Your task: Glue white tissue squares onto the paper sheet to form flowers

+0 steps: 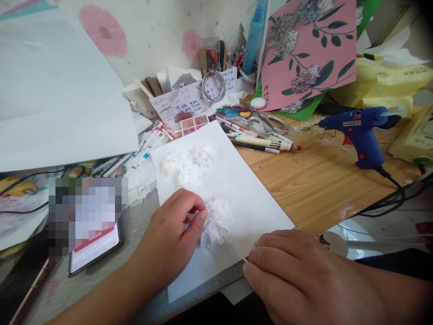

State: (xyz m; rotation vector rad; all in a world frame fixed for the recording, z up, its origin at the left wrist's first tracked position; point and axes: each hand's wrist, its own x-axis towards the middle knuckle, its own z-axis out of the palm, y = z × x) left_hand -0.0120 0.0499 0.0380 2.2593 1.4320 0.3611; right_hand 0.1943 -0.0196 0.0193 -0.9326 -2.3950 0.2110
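Observation:
A white sheet of paper lies at an angle in front of me. Fluffy clusters of crumpled white paper bits sit on it: a front cluster between my hands, and others farther back. My left hand is closed in a pinch at the left side of the front cluster; whatever is between its fingertips is hidden. In my right hand is a thin wooden stick, gripped at its near end. The stick's far tip touches the lower right part of that cluster.
On the right stands a blue hot glue gun with its cable hanging over the table edge. Scissors and pens lie behind the sheet. A phone rests at left. A pink flower picture leans at the back.

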